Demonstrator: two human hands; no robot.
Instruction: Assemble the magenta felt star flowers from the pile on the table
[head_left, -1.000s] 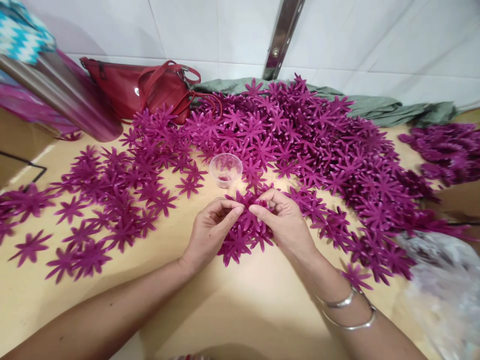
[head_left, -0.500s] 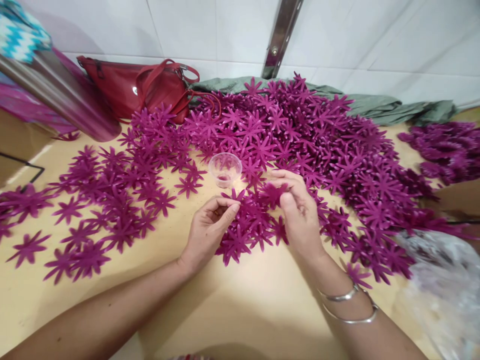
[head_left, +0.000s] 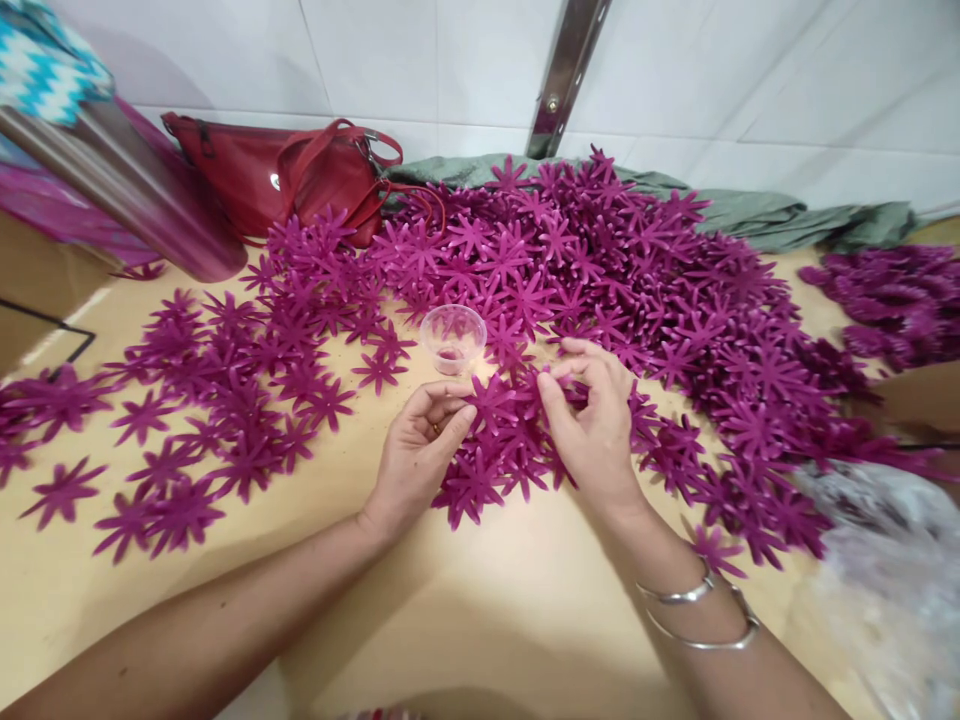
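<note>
1. The left hand (head_left: 420,450) pinches a thin magenta star-petalled flower cutout (head_left: 491,400) by one petal between thumb and forefinger; the other fingers are folded underneath; holding it at the tip likely keeps the flimsy piece flat and its centre free.
2. The right hand (head_left: 592,430) is curled, thumb raised towards the bent fingers, closed on a second magenta cutout (head_left: 568,392) whose petals show between them; both cutouts sit just above the table, touching or nearly touching each other.
3. Both forearms come in from the near edge and angle inward, wrists low over the pale wooden tabletop (head_left: 487,600); two silver bangles (head_left: 697,610) ring the right wrist.
4. Directly beneath the hands lies a small loose pile of cutouts (head_left: 480,475), close enough to pick from without reaching.
5. Just beyond the left fingertips stands a small clear plastic cup (head_left: 452,338), upright, something pinkish at its bottom.
6. To the left, single cutouts are spread flat (head_left: 225,390); far and right, a deep heap of them (head_left: 600,260) runs back to a crumpled green cloth (head_left: 750,215).
7. A red handbag (head_left: 300,180) rests against the far tiled wall; a translucent plastic bag (head_left: 885,570) lies near right.
</note>
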